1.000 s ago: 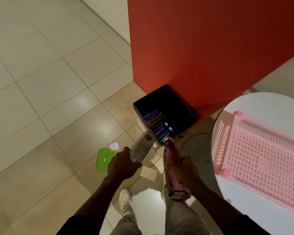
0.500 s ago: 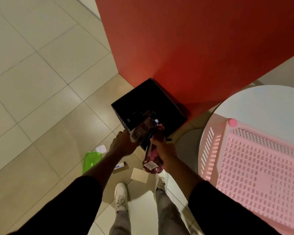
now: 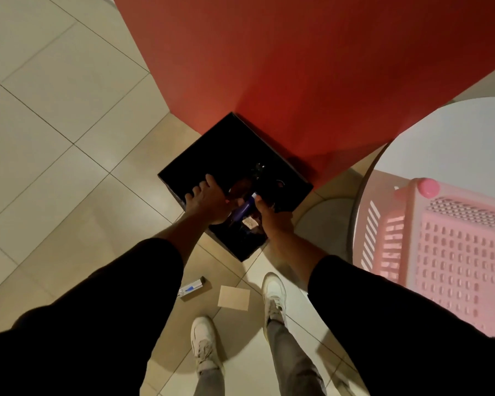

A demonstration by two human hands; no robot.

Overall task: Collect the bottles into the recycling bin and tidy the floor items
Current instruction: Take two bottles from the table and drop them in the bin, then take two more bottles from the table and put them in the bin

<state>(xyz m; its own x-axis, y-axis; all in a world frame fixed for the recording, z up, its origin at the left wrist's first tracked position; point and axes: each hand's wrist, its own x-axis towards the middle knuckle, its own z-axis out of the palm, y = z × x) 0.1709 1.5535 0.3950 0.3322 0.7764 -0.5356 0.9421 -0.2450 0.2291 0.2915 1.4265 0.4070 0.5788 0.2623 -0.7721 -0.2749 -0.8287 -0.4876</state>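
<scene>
The black recycling bin (image 3: 183,178) stands on the floor against the red wall, and both my hands are over its opening. My left hand (image 3: 206,201) hovers at the bin's left rim with its fingers spread and nothing in it. My right hand (image 3: 272,215) reaches into the bin's near corner and still grips the pink bottle (image 3: 249,222), whose label shows beside my palm. A purple bottle (image 3: 245,208) lies in the bin between my hands. A clear bottle (image 3: 258,170) glints deeper inside. The bin's interior is dark, so other bottles are hard to make out.
A small blue-and-white box (image 3: 192,287) and a brown card (image 3: 234,298) lie on the tiles in front of my shoes. A pink plastic basket (image 3: 440,252) sits upside down on the round white table (image 3: 455,144) at right. The red wall (image 3: 269,67) backs the bin.
I stepped closer and lowered both bottles into the bin. My left hand let go of the clear bottle and opened. The green lid has left the view.
</scene>
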